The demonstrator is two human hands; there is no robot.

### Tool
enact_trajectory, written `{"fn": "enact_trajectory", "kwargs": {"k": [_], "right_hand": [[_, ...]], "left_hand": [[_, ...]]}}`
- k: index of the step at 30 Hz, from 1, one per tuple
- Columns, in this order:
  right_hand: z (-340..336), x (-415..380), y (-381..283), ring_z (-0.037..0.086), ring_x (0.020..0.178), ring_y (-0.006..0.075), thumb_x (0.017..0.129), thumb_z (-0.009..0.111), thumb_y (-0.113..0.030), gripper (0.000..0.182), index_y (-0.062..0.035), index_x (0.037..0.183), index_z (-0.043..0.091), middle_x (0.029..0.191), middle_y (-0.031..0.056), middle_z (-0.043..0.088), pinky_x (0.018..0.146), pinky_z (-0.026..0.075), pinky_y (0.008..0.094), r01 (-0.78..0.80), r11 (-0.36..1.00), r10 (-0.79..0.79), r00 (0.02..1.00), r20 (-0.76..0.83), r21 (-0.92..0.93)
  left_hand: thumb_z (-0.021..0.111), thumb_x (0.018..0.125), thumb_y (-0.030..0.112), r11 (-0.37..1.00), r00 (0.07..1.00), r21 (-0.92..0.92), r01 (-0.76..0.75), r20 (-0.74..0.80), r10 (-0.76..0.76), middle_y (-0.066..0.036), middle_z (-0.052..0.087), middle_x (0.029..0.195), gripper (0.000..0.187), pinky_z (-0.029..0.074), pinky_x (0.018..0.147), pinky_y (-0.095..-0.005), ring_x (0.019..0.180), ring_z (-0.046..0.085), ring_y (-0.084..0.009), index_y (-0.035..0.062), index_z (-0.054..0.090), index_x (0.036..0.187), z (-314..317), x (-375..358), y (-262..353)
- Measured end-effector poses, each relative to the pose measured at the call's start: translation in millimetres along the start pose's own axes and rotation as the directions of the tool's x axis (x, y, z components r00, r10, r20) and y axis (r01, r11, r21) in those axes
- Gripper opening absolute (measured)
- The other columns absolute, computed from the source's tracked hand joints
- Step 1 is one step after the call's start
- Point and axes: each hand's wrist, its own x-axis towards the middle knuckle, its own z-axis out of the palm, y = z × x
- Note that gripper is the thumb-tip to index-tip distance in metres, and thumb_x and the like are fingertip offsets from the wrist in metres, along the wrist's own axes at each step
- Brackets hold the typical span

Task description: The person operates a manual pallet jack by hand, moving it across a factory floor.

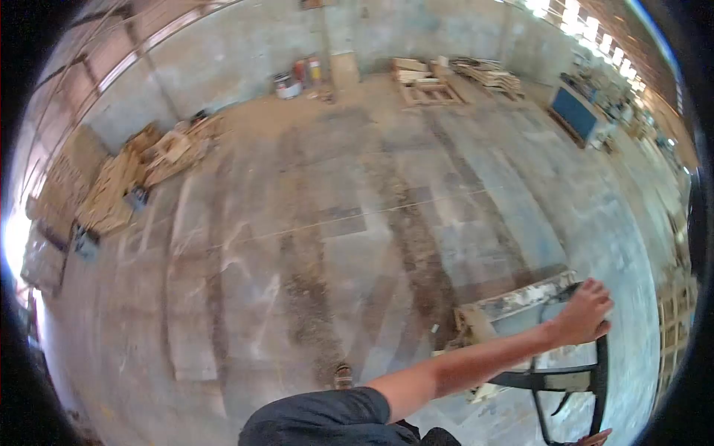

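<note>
My left arm reaches across to the right, and my left hand (585,312) is wrapped round the upper end of a black loop handle (599,386). The handle has a crossbar with a pale label and a small curved lever, much like a pallet jack's. At the bottom edge, part of my right hand (595,438) is closed on the handle's lower end; the rest is cut off. Beyond the handle lies a worn wooden frame (520,296) with a whitish top beam, partly covered by my forearm.
Wooden pallets and boards (111,186) are piled at the left wall. Pallets (428,88) and stacked slats (487,76) lie by the back wall, near a white bucket (285,86). A blue panel (573,113) stands at the right. The concrete floor (349,245) has dirt strips.
</note>
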Motion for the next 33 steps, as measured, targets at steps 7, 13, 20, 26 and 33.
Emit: {"fn": "enact_trajectory", "kwargs": {"k": [7, 13, 20, 26, 33], "right_hand": [[-149, -10, -57, 0.057, 0.063, 0.0259, 0.097, 0.048, -0.037, 0.041, -0.0014, 0.08, 0.059, 0.076, 0.0156, 0.06, 0.06, 0.048, 0.0339, -0.583, 0.787, 0.452, 0.768, 0.454, 0.203], [-189, -30, -80, 0.049, 0.057, 0.016, 0.095, 0.05, -0.039, 0.043, -0.0007, 0.077, 0.054, 0.065, 0.0059, 0.053, 0.054, 0.04, 0.0292, -0.687, 0.578, 0.617, 0.721, 0.314, 0.44], [-141, 6, -73, 0.054, 0.05, 0.0249, 0.075, 0.057, -0.014, 0.012, -0.0045, 0.067, 0.057, 0.061, 0.0088, 0.057, 0.05, 0.044, 0.035, -0.637, 0.732, 0.562, 0.765, 0.314, 0.242], [-82, 25, -68, 0.057, 0.048, 0.0203, 0.081, 0.062, -0.008, 0.01, -0.005, 0.072, 0.06, 0.059, 0.0081, 0.057, 0.048, 0.044, 0.0305, -0.589, 0.696, 0.51, 0.808, 0.295, 0.41], [79, 46, 27, 0.056, 0.046, 0.0192, 0.085, 0.07, -0.019, 0.022, -0.0097, 0.069, 0.058, 0.058, 0.0051, 0.056, 0.043, 0.043, 0.0322, -0.553, 0.573, 0.483, 0.824, 0.296, 0.604]], "left_hand": [[0.04, 0.09, 0.063, 0.988, 0.986, 0.078, -0.136, -0.084, 0.143, -0.004, 0.058, 0.063, 0.058, 0.047, 0.057, -0.0396, 0.058, 0.058, -0.0258, 0.0116, 0.06, 0.071, -86, -41, 18], [0.033, 0.095, 0.062, 0.992, 0.998, 0.118, -0.048, -0.034, 0.053, -0.01, 0.059, 0.06, 0.069, 0.052, 0.054, -0.0382, 0.055, 0.058, -0.0252, 0.0046, 0.062, 0.069, -132, -27, 71], [0.034, 0.094, 0.052, 0.978, 0.969, 0.033, -0.208, -0.129, 0.211, -0.011, 0.057, 0.062, 0.059, 0.049, 0.057, -0.0383, 0.059, 0.057, -0.0264, 0.0045, 0.058, 0.068, -74, -18, 38], [0.029, 0.096, 0.042, 0.962, 0.958, 0.047, -0.27, -0.088, 0.274, -0.011, 0.05, 0.068, 0.052, 0.044, 0.06, -0.0402, 0.065, 0.054, -0.0273, 0.0015, 0.052, 0.071, -38, -11, -7], [0.024, 0.099, 0.047, 0.923, 0.921, -0.003, -0.386, -0.053, 0.385, -0.011, 0.05, 0.071, 0.059, 0.044, 0.063, -0.0389, 0.068, 0.053, -0.0278, 0.0017, 0.049, 0.072, 147, 49, -49]]}}
